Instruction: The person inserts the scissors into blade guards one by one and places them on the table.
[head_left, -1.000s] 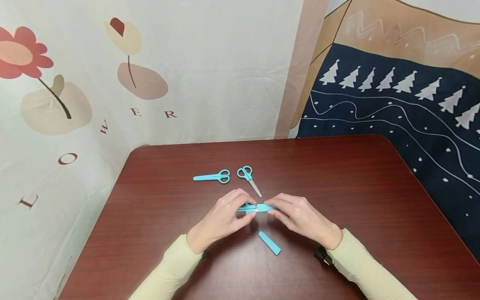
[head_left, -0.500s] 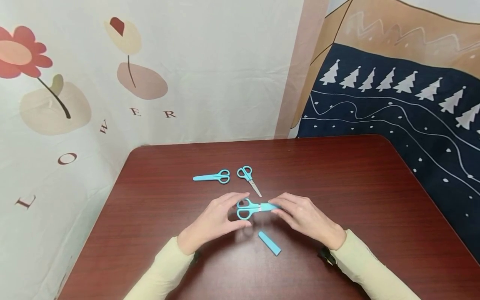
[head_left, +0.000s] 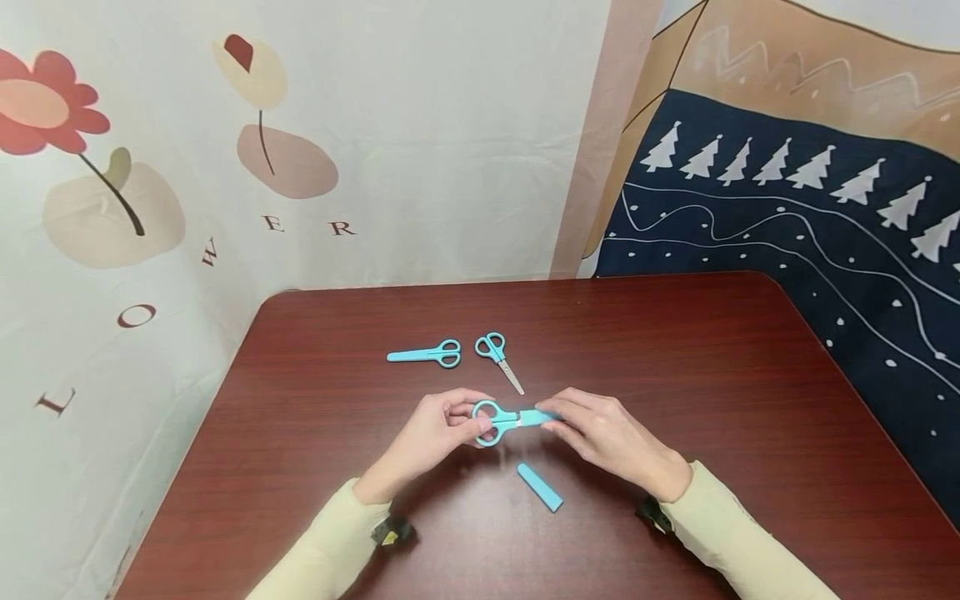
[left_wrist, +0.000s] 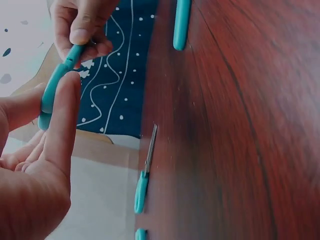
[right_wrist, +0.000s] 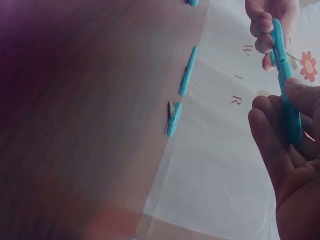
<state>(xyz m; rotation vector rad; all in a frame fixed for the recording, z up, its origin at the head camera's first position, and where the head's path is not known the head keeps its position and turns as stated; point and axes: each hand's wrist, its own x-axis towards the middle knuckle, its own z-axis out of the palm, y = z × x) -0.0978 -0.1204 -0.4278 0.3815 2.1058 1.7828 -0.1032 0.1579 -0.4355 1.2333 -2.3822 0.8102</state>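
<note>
A pair of light-blue scissors (head_left: 507,420) is held above the table between both hands, handles to the left. My left hand (head_left: 427,433) pinches the handle loops, thumb on top. My right hand (head_left: 603,429) grips the blue blade cover (head_left: 531,417), which sits over the blades with a narrow gap by the handles. In the right wrist view the cover (right_wrist: 291,117) lies between thumb and fingers. The left wrist view shows the handles (left_wrist: 52,95) edge-on. A loose blue blade cover (head_left: 540,487) lies on the table nearer the person.
Behind the hands, covered blue scissors (head_left: 412,356) lie beside bare-bladed blue scissors (head_left: 491,346) on the brown wooden table (head_left: 675,333). A pale printed cloth (head_left: 450,150) and a dark-blue patterned one (head_left: 720,217) hang beyond the table's far edge.
My left hand opened away from the scissors' handles, then took hold of the loops with its thumb on top. The right hand has kept its grip on the cover.
</note>
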